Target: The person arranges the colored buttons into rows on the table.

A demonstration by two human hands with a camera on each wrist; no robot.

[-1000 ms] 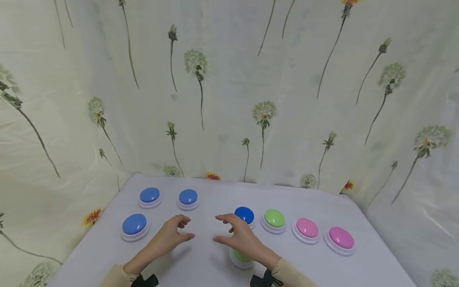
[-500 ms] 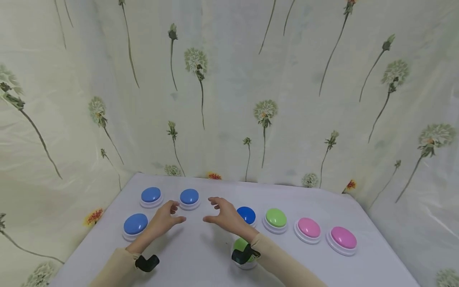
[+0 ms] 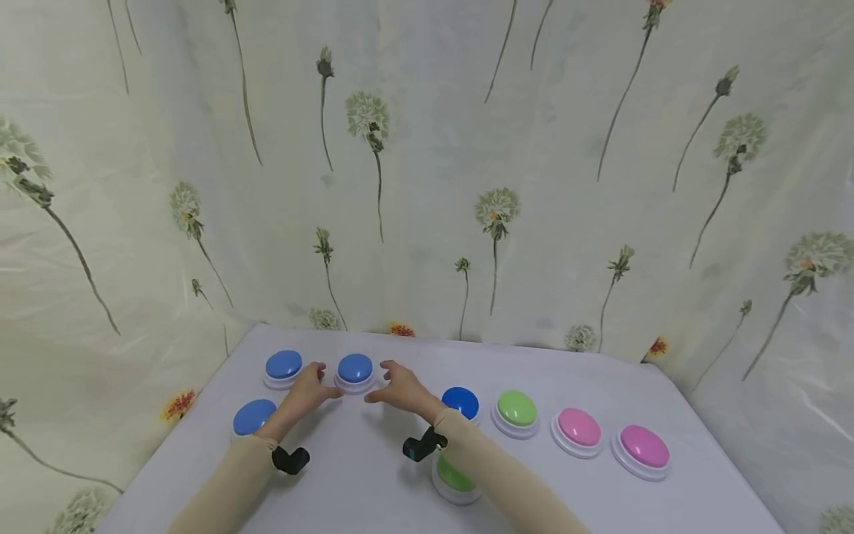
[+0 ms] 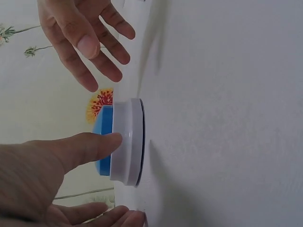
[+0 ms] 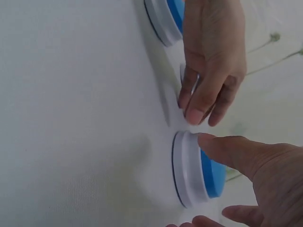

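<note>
At the back of the table, a push button with a light blue dome and white base [image 3: 355,368] stands between my two hands. My left hand [image 3: 305,391] is at its left side, fingers spread apart and slightly bent, thumb toward the base. On the other side is my right hand [image 3: 402,390], thumb and fingers parted around nothing. In the left wrist view, the left thumb [image 4: 97,147] overlaps the button's base [image 4: 129,142]. In the right wrist view, the right thumb [image 5: 232,150] is right at the base's edge, and the left hand [image 5: 215,52] hangs beyond.
Two more light blue buttons, a rear one [image 3: 283,364] and a nearer one [image 3: 254,417], stand at left. A darker blue button [image 3: 460,402], a green one [image 3: 517,408] and two pink ones [image 3: 579,427] line the right. Another green button [image 3: 455,475] is partly under the right sleeve.
Both hands have moved forward over the table, the right one also leftward, coming to either side of the rear middle blue button. The buttons have stayed in place.
</note>
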